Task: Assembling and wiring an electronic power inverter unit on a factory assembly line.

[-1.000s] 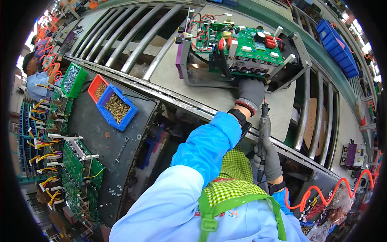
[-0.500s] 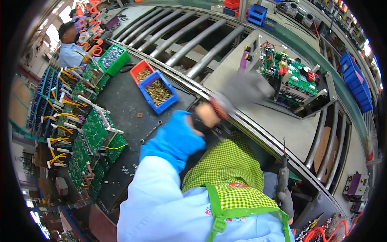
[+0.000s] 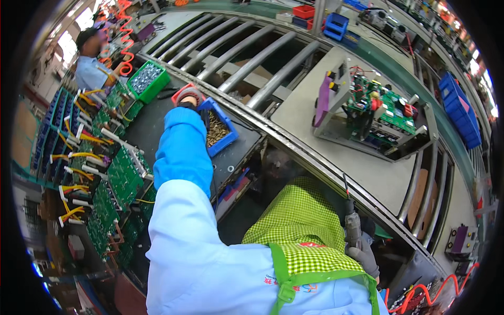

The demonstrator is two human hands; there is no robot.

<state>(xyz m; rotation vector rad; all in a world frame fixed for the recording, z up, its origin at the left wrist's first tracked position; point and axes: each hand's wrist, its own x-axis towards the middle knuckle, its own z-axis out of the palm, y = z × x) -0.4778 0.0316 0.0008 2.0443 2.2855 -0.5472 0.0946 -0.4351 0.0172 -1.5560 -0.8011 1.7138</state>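
Head view, now.
- Landmark: blue bin (image 3: 219, 137) of small brass-coloured screws, on the black mat (image 3: 157, 131).
- Left hand (image 3: 190, 97), grey-gloved with a blue sleeve, is stretched out to the far left corner of the blue bin. It sits over the edge shared with the red bin (image 3: 181, 90) just beyond. The fingers point away from the camera and are hidden by the wrist, so I cannot tell whether they are spread or pinched.
- Right hand (image 3: 363, 255), well to the lower right of the blue bin, is wrapped around an electric screwdriver (image 3: 352, 227) held upright by the apron.
- Circuit board assembly (image 3: 380, 107) sits on its grey fixture, well right of the blue bin and across the roller conveyor (image 3: 252, 52). No hand touches it.
- Green bin (image 3: 148, 80) lies just left of and beyond the blue bin. Racks of green boards (image 3: 113, 181) stand to its lower left. A co-worker (image 3: 92, 63) is further left.

Judgement: the step in hand is fetching fasteners from the bins. A clean pick there calls for a fine fingertip pinch on one small piece, not a scoop.

Against the earlier frames:
- One second back, the left hand rested on the board assembly.
- Half a second back, it was a blur between the fixture and the bins.
- Now it has arrived at the blue bin, and the view has swung left with it.
- The right hand has kept the screwdriver low throughout.
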